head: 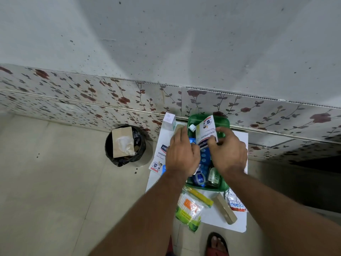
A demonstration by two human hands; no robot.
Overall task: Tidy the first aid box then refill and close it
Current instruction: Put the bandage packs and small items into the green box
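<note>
Pale floor tiles meet a wall with a flowered tile skirting, and on the floor lies a white board (238,221) that serves as the work surface. On its far half sits the green first aid box (226,185), open, already holding a blue jar (199,179), a small glass bottle (213,177) and a blue blister sheet (204,161).

Both hands work over the box. The right hand (228,154) pinches the near edge of a plaster packet (205,133) marked "WASHPROOF", thumb and fingers closed on it, holding it tilted above the far part of the box. The left hand (181,154) hovers palm down just left of it, fingers curled; whether it grips anything I cannot tell, since its fingertips are hidden.

The step in hand looks like refilling: slipping this flat packet in among the bulkier items. Done well, it goes in on edge along a wall of the box, so it neither bends nor stands proud of the rim and blocks the lid. The left hand could steady the box or press the blister sheet flat meanwhile.

Outside the box more stock waits: a second plaster packet (159,156) at the left, a white carton (169,121) at the far left, and nearer, cotton buds (189,209), a yellow tube (200,196), a brown carton (224,207) and a foil strip (234,200). A black-lined bin (125,145) stands well to the left.
</note>
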